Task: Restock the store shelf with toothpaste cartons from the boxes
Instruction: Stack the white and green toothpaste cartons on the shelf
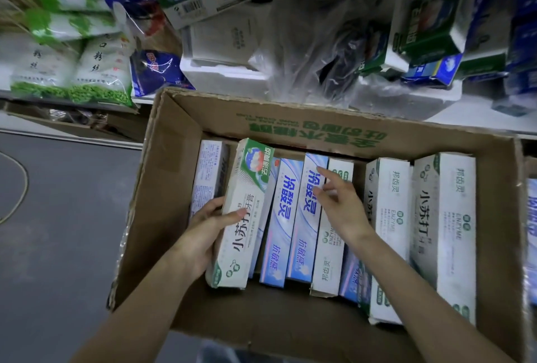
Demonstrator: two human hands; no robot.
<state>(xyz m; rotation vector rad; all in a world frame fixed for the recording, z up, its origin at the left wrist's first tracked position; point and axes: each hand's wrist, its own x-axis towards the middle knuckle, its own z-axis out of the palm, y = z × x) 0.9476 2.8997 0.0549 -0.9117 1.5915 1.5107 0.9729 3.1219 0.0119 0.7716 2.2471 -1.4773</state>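
An open cardboard box (180,136) below me holds several toothpaste cartons lying side by side. My left hand (203,234) grips a white and green carton (247,208), thumb on its face and fingers behind it; the carton is tilted and lifted above the others. My right hand (340,203) reaches over two blue and white cartons (305,217), and its fingertips touch the right one of them near its upper end, with the fingers relaxed. More white cartons (444,232) lie at the box's right side.
Beyond the box, a low shelf (145,98) carries green and white bags (69,72), a blue packet (151,69), white foam boxes (220,72), a clear plastic bag (319,43) and stacked cartons (421,19). Grey floor with a cable (20,188) lies left.
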